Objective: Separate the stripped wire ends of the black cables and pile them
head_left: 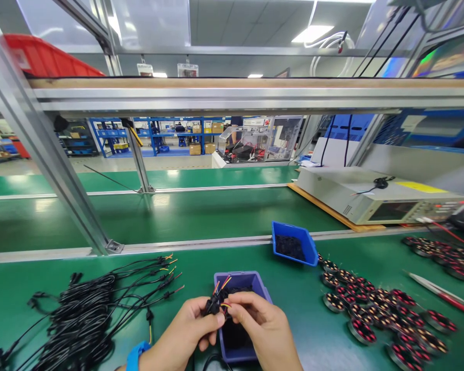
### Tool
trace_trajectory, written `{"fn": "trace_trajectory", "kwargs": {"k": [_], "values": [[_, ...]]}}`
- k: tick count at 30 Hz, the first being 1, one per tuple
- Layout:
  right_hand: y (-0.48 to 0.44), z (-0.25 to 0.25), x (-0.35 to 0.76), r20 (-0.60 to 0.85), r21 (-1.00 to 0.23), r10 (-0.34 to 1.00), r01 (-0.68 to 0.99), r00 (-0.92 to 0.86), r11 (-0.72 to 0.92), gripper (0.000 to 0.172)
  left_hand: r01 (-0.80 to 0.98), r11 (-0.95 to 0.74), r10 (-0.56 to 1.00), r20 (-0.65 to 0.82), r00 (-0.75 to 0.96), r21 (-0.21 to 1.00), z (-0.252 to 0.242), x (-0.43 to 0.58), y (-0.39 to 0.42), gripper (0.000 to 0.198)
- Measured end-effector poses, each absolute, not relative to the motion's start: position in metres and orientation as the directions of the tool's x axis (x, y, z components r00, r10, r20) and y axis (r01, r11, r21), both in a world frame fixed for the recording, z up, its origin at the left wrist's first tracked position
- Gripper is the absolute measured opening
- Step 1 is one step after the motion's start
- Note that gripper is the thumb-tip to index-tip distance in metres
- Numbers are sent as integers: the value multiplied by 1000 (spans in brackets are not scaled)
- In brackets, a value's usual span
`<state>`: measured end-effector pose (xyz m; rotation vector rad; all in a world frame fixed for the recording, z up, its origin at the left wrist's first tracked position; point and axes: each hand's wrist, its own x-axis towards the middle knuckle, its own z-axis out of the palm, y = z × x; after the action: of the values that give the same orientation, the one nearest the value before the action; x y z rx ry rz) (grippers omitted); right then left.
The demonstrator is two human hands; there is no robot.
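My left hand, with a blue band at the wrist, grips several black cable ends with red and yellow wires sticking out. My right hand pinches the thin coloured wires of one cable end between thumb and fingertips. Both hands meet over a purple bin holding small black parts that I cannot make out. To the left of my hands lies a pile of black cables, their stripped coloured ends pointing right.
A blue bin of black pieces stands behind the purple one. Motor stators with red-and-copper windings spread over the right side, near tweezers. A grey bench instrument sits back right. A metal frame post rises at left.
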<state>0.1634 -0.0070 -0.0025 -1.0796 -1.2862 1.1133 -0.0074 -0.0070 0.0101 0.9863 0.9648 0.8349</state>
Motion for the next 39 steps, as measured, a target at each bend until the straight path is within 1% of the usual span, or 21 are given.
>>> {"fn": "trace_trajectory", "kwargs": {"k": [3, 6, 10, 13, 16, 23, 29, 33, 36, 39], "values": [[-2, 1, 169, 204, -976, 979, 76, -10, 204, 31, -120, 331, 904, -278, 323, 936, 8, -8, -6, 30], [-1, 4, 173, 303, -942, 953, 153, -1, 299, 21, -107, 334, 904, -286, 318, 937, 7, -8, -5, 26], [-7, 7, 171, 349, -931, 936, 104, -37, 351, 15, -73, 341, 891, -297, 343, 937, 8, -8, -6, 26], [-10, 8, 169, 352, -932, 931, 59, -93, 358, 16, -40, 355, 881, -320, 348, 934, 11, -8, -8, 25], [-11, 9, 168, 364, -927, 923, 48, -121, 372, 19, -24, 375, 875, -345, 340, 927, 13, -8, -9, 25], [-10, 9, 169, 423, -896, 897, 84, -130, 435, 24, -23, 360, 880, -331, 339, 933, 11, -8, -8, 25], [-10, 12, 170, 491, -852, 862, 137, -124, 505, 24, -53, 354, 888, -317, 334, 934, 8, -9, -8, 27], [-12, 11, 168, 491, -843, 856, 160, -163, 514, 26, -64, 355, 884, -312, 348, 933, 8, -10, -7, 30], [-13, 9, 167, 493, -828, 846, 191, -200, 528, 24, -64, 344, 884, -300, 359, 937, 7, -10, -6, 33], [-11, 11, 170, 536, -789, 813, 209, -225, 578, 23, -75, 328, 890, -282, 358, 942, 6, -9, -6, 36]]}}
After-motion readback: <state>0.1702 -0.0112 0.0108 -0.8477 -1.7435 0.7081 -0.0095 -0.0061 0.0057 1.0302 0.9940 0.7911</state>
